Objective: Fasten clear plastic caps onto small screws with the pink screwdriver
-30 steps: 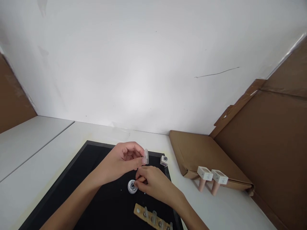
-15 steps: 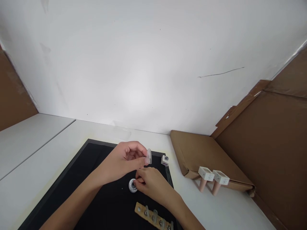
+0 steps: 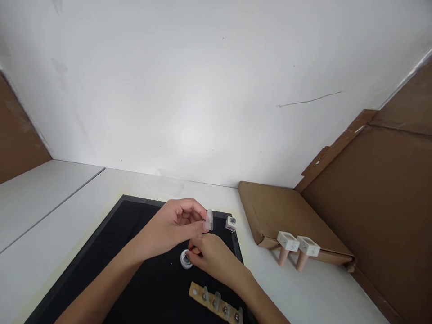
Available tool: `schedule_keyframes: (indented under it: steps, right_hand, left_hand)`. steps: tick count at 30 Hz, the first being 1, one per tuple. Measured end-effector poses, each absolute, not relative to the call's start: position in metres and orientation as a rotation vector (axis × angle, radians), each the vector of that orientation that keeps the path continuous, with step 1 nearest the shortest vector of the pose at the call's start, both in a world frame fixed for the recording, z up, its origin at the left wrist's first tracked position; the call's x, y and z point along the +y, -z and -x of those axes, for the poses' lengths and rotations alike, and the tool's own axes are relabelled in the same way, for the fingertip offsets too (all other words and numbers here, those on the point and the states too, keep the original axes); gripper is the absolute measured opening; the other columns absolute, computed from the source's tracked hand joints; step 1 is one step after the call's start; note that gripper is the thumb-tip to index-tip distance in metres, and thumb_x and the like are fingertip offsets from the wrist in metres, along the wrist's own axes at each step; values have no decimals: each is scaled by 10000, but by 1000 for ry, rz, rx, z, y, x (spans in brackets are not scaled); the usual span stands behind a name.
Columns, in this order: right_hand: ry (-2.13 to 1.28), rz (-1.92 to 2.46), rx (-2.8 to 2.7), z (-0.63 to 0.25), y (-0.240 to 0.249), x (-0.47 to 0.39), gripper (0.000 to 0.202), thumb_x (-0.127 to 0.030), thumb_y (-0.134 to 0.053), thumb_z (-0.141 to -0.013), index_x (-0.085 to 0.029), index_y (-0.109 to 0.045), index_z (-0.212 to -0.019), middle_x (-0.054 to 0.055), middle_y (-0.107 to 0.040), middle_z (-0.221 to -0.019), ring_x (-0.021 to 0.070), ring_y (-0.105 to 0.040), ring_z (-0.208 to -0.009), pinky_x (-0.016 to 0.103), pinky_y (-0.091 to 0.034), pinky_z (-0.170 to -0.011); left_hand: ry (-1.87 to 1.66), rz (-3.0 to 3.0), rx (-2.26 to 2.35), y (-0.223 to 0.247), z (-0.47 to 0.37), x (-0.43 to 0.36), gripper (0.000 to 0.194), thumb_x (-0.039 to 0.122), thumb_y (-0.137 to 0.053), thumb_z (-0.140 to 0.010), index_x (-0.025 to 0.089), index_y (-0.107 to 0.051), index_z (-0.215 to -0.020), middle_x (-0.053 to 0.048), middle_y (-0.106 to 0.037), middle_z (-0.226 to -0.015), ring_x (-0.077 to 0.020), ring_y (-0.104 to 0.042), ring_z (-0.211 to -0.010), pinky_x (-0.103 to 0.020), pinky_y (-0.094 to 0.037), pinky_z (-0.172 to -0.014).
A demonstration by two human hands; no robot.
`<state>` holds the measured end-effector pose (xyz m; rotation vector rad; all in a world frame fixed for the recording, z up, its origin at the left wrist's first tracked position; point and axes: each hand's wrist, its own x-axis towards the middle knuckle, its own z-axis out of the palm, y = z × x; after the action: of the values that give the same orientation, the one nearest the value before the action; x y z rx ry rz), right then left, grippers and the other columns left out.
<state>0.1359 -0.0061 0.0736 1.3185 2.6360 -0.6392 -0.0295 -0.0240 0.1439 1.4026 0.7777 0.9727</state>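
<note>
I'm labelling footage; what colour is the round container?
The round container is white; head view.

Right fingers further over the cup

Compared with a second ago, my right hand (image 3: 216,258) sits slightly further left, its fingertips reaching more over the small white cup (image 3: 183,260) and covering more of its opening. My left hand (image 3: 175,225) has edged right, bringing the translucent piece (image 3: 209,220) in its fingertips a little nearer the white block (image 3: 231,223). My head tips down a touch, so the tan strip (image 3: 211,298) rides higher in view and shows more of its near end.
</note>
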Motion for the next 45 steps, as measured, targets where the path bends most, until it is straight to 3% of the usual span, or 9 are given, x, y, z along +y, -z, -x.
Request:
schedule_keyframes:
  steps: [28, 33, 37, 41, 45]
  right_hand:
    - [1189, -1427, 2639, -153, -70, 3, 270, -315, -561, -926, -153, -580, -1141, 67, -629, -1111, 187, -643, -916, 384, -548, -777]
    - [1276, -1566, 2743, -167, -92, 2, 223, -339, -550, -931, -133, -622, -977, 17, -658, -892, 130, -637, -718, 299, -540, -651]
    - [1358, -1811, 2909, -181, -119, -6, 307, -361, -525, -914, -157, -599, -697, -28, -572, -597, 94, -490, -511, 237, -410, -507]
    - [1506, -2174, 2996, -193, -142, -20, 339, -463, -492, -889, -182, -600, -732, -60, -398, -475, 106, -414, -459, 254, -354, -478]
    - [1732, -2355, 2979, -197, -154, -36, 404, -544, -514, -849, -185, -595, -681, -69, -322, -454, 100, -356, -407, 255, -330, -414]
  left_hand:
    - [-951, -1425, 772, -148, 27, -26, 40, 201, -649, -790, 172, -639, -766, 10, -631, -707, -99, -587, -636, -208, -467, -596]
    - [-941, -1430, 740, -145, 26, -26, 47, 224, -651, -809, 178, -641, -806, 7, -644, -720, -109, -610, -648, -224, -484, -619]
    - [-970, -1422, 733, -147, 26, -27, 98, 265, -646, -826, 173, -632, -796, -2, -641, -746, -116, -606, -692, -231, -489, -646]
    - [-1001, -1423, 751, -150, 25, -29, 129, 285, -629, -842, 169, -619, -785, -18, -640, -817, -116, -602, -711, -239, -494, -653]
    - [-1019, -1395, 775, -150, 23, -32, 124, 272, -618, -850, 171, -604, -778, -21, -658, -840, -109, -599, -707, -235, -491, -654]
